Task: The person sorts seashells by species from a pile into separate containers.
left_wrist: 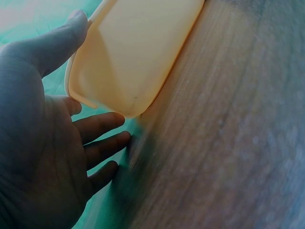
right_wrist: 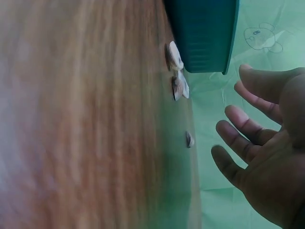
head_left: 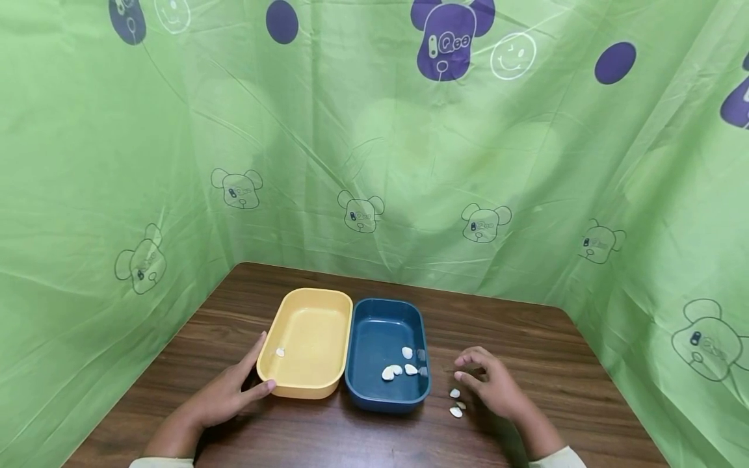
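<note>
A yellow tray (head_left: 310, 392) stands at the left with one small white shell (head_left: 281, 352) in it. My left hand (head_left: 225, 393) spans its near left corner, the thumb at the front side and the fingers along the left side. In the left wrist view, the lower fingers (left_wrist: 107, 148) are loosely extended. A blue tray (head_left: 386, 405) adjoins the yellow one and has several white shells (head_left: 389, 373) near its front right. Above the table to its right hovers my right hand (head_left: 491, 383), fingers slightly bent and holding nothing. Shells (head_left: 456, 412) lie on the table beside it.
The brown wooden table (head_left: 526, 338) is bordered by a green curtain (head_left: 409, 162) at the back and both sides. The two trays stand side by side, their rims nearly touching.
</note>
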{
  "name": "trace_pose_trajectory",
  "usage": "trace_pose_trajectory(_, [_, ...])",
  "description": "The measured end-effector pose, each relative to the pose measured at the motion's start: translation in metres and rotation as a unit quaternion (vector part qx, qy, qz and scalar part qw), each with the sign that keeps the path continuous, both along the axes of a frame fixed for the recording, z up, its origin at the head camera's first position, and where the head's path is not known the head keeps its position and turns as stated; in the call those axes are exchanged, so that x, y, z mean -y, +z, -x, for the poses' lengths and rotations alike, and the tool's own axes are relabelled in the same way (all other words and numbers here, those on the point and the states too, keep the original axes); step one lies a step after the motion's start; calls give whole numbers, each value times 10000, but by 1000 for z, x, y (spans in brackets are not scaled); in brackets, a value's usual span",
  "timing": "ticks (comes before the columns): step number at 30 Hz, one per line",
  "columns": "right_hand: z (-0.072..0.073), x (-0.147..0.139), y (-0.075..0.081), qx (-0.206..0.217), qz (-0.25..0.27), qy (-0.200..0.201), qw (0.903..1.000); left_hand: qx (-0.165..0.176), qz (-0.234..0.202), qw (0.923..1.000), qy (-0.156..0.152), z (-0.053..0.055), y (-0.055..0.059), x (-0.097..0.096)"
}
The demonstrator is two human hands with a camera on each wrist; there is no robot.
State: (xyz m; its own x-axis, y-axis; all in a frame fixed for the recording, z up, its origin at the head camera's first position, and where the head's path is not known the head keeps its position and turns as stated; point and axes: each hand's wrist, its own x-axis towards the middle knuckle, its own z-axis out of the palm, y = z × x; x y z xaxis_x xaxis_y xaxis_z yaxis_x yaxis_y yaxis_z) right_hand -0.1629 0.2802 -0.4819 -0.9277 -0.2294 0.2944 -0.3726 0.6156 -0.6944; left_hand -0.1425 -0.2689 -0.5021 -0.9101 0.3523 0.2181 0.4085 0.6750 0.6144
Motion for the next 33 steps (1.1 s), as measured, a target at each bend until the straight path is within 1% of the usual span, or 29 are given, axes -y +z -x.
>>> trace_pose_trajectory(5, [-1,-4,-7,-168,-77,18,9998,-12,19,10000,17,-1,-1,0])
trace_pose_trajectory(7, [-1,-6,-10,-278,-86,70,9996,-25,25,10000,12,-1,0,0])
trace_pose_trajectory(9, [-2,-8,-14,-295,-91,159,9994,-39,19,10000,-1,-1,0,0])
trace_pose_trajectory(15, [-2,-15,-21,3,88,413,9991,-10,-37,10000,-43,-1,0,0])
trace_pose_trajectory(18, [-2,-18,-25,45,99,503,9987,-5,-38,10000,-48,-1,1,0])
trace_pose_trajectory(22, [-1,-22,-29,65,99,746,9971,-3,-22,10000,-41,-1,2,0])
trace_pose_trajectory(23, [-1,-23,-30,133,113,782,9968,1,-21,10000,-36,-1,2,0])
trace_pose_trajectory(29, [0,-29,-32,469,143,860,9951,32,-21,10000,-26,-1,1,0])
trace_pose_trajectory(33, [0,-31,-33,456,137,989,9940,16,-26,10000,-45,-1,2,1])
